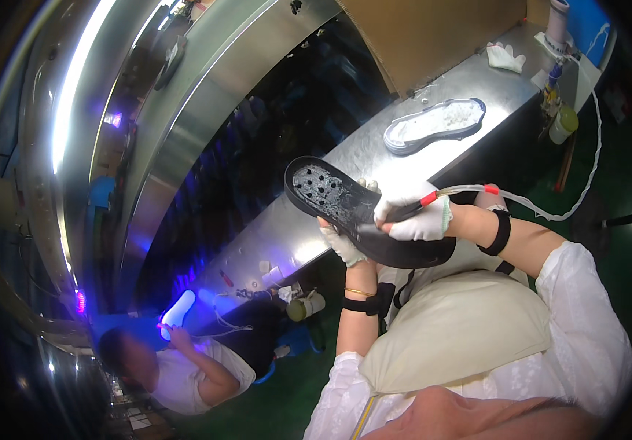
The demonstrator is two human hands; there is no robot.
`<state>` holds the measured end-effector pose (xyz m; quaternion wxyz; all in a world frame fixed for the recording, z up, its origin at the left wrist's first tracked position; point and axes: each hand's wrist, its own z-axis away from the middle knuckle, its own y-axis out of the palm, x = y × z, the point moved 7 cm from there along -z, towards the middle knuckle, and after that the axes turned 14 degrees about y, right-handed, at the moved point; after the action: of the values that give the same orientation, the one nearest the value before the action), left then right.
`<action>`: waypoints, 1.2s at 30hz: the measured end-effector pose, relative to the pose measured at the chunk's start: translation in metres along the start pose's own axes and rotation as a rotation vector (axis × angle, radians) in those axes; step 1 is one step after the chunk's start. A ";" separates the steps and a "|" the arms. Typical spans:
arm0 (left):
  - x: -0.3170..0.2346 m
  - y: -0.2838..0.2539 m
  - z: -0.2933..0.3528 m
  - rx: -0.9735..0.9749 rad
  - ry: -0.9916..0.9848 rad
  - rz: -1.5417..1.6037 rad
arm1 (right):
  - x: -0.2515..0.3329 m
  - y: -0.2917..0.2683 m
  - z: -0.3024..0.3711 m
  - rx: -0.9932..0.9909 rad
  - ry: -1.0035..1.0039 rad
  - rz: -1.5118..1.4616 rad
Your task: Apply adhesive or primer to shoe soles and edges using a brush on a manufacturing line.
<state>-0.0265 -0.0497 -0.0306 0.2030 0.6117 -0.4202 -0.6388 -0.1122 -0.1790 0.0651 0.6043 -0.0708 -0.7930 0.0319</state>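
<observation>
The left hand (342, 244), in the head view, wears a glove with bare fingertips and grips the black sole (338, 209) from beneath, part of it at the near edge and what look like its fingers at the far one. The sole is in the air in front of the person's lap, hollow side up, probably so that its holed, white-smeared bed lies open to light and to the other hand. The right hand (420, 216), gloved alike, is over the middle of the black sole, fingers folded round a tool (429, 199) with a red band; the tip is hard to make out. A clear hose (543, 213) runs from the tool, right of the black sole, looping toward the counter's end, presumably slack enough to let the hand travel.

Beyond the black sole, a pale sole (435, 125) filled with white lies on the counter (503, 86), likely set there within reach. Behind that stands a carton (441, 40), which closes off the space. A loose glove (505, 58) and a jar (564, 123) are farther right of the black sole. Well to its lower left, a co-worker (202, 370) holds a glowing blue sole (177, 314). The right hand and forearm hide part of the black sole.
</observation>
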 end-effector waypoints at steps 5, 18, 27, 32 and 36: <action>-0.003 0.009 -0.008 0.073 -0.033 0.099 | 0.006 0.014 0.012 0.159 -0.004 0.075; -0.001 -0.011 0.012 -0.044 -0.056 0.010 | -0.024 -0.005 -0.020 -0.129 0.128 -0.233; -0.010 0.018 0.012 0.203 -0.112 -0.102 | -0.036 0.001 0.011 -0.107 0.306 -0.332; -0.015 0.009 0.008 0.099 -0.028 -0.244 | -0.009 0.016 0.030 -0.038 0.048 -0.031; -0.006 0.017 0.025 0.181 -0.296 0.043 | -0.039 0.023 0.052 0.101 0.467 -0.358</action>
<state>-0.0539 -0.0471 -0.0166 0.0968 0.5174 -0.5142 -0.6771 -0.1506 -0.1603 0.0112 0.7690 0.0948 -0.6299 -0.0530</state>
